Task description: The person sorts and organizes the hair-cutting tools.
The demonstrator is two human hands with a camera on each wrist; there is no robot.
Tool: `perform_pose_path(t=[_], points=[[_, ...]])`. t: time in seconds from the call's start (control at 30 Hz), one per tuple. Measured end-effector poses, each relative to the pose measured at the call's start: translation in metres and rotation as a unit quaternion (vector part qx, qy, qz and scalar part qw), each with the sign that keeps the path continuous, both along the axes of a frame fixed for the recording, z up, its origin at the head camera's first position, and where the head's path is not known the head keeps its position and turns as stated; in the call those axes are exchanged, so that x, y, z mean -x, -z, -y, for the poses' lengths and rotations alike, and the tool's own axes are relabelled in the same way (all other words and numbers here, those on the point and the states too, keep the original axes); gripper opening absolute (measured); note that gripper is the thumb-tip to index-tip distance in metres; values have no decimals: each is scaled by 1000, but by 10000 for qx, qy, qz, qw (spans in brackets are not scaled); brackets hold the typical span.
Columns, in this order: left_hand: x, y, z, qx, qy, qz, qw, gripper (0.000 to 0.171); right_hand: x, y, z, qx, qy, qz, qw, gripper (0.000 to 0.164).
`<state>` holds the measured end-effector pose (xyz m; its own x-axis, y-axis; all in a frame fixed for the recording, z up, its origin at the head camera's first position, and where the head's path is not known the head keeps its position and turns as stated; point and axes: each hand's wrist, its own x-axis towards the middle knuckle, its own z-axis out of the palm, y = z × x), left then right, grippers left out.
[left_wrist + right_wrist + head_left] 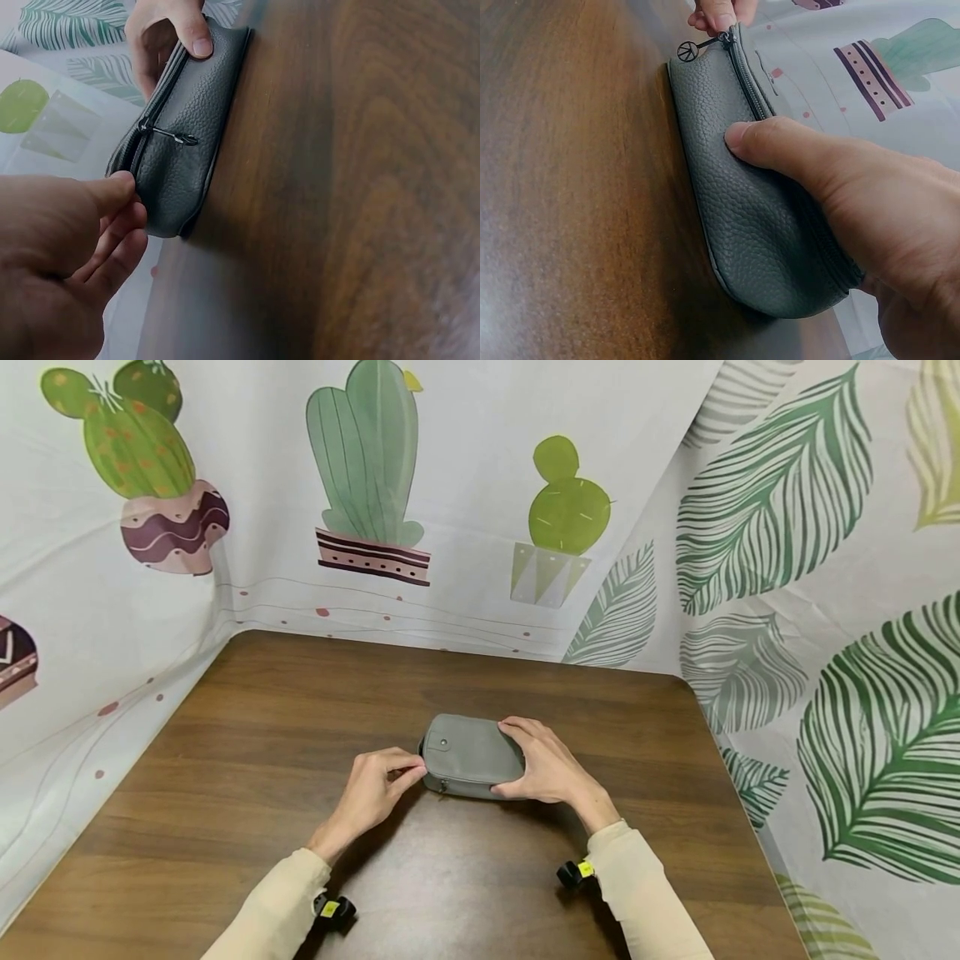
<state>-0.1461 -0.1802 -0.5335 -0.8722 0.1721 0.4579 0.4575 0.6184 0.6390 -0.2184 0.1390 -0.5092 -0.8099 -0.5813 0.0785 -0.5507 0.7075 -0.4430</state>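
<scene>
A grey leather-look zipper pouch [474, 752] lies on the wooden table, its snap-button tab toward the left. My right hand [546, 762] grips the pouch's right part, thumb on the near side wall and fingers over the far edge. At the left end, my left hand [382, 783] pinches the pouch's edge beside the zipper with thumb and fingertips. A dark zipper slider with a dangling pull [169, 135] sits close to those fingertips in the left wrist view. The pull's round charm [688, 51] shows in the right wrist view. Along the side, part of the zipper [751, 82] runs past my right thumb.
The brown wooden table [300, 710] extends around the pouch on all sides. Behind it hangs a white cloth [465, 485] printed with cacti, and a leaf-printed cloth [750, 510] is at the right. Black wrist cameras sit at both sleeves.
</scene>
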Motion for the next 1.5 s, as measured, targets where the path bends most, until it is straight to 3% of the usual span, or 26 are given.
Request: perform_pose_path(t=[0.4, 0.7, 0.9, 1.03, 1.23, 1.5], points=[[3, 4, 1, -183, -174, 432, 9987, 8, 0, 1, 1, 35, 4, -35, 10000, 106], [-3, -1, -7, 313, -517, -143, 9981, 4, 1, 2, -1, -6, 60, -14, 10000, 108], [-17, -10, -12, 629, -731, -227, 9951, 7, 0, 1, -1, -10, 68, 53, 10000, 107], [-26, -15, -23, 1123, -855, -100, 9899, 5, 0, 1, -1, -24, 61, 65, 10000, 108], [-28, -14, -44, 1802, -1079, 274, 9773, 28, 1, 2, -1, -41, 54, 34, 10000, 107], [-26, -5, -55, 2080, -1489, -136, 9666, 30, 0, 1, -1, -41, 68, -7, 10000, 106]])
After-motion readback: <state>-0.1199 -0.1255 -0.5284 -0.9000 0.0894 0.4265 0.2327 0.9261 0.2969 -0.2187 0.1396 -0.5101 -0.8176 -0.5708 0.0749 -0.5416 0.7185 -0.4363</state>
